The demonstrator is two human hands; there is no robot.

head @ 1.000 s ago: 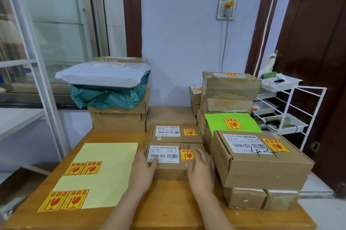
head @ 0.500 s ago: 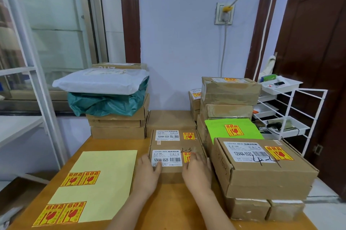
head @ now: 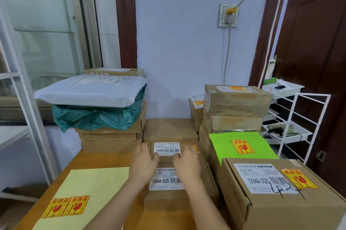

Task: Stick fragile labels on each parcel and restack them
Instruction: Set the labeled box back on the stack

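Note:
Two small brown parcels lie one behind the other at the table's middle. The near parcel [head: 164, 195] has a white 12V4A-5525 label and lies under my wrists. My left hand [head: 145, 163] and right hand [head: 187, 163] hold the far parcel [head: 167, 150] at its left and right edges, thumbs on its near side. A red-and-yellow fragile label [head: 195, 148] peeks out beside my right fingers. The pale yellow label sheet [head: 93, 186] lies at the left front with two fragile labels [head: 65, 206] on it.
A labelled large box [head: 280, 198] and a green parcel [head: 241, 145] crowd the right side, with a taped stack [head: 236, 102] behind. White [head: 89, 91] and teal bags top the left stack [head: 110, 141]. A white wire rack [head: 292, 115] stands beyond the wooden table [head: 104, 160].
The near parcel was slid forward toward the far one. Both my hands then left it and reached over it onto the far parcel. The camera moved closer.

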